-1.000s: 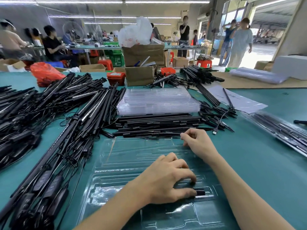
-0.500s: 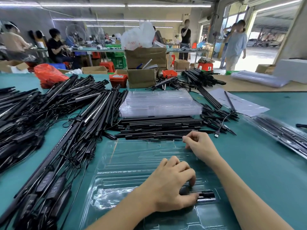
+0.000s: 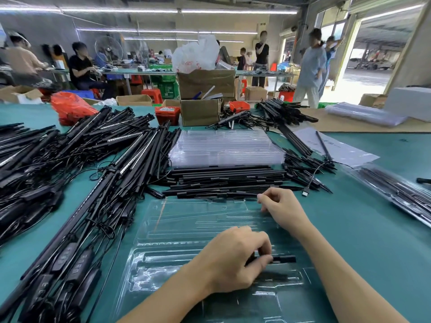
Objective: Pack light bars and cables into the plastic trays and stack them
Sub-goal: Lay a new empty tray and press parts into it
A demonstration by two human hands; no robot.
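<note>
Clear plastic tray flat on table, black connector in slot

A small black part pressed into a clear tray

The black part is pinched by the left hand; the tray edge is touched by the right hand.

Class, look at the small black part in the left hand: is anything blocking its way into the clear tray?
Nothing visible. The left hand pinches the small black part right over the clear tray, whose nearby pockets look bare.
</note>
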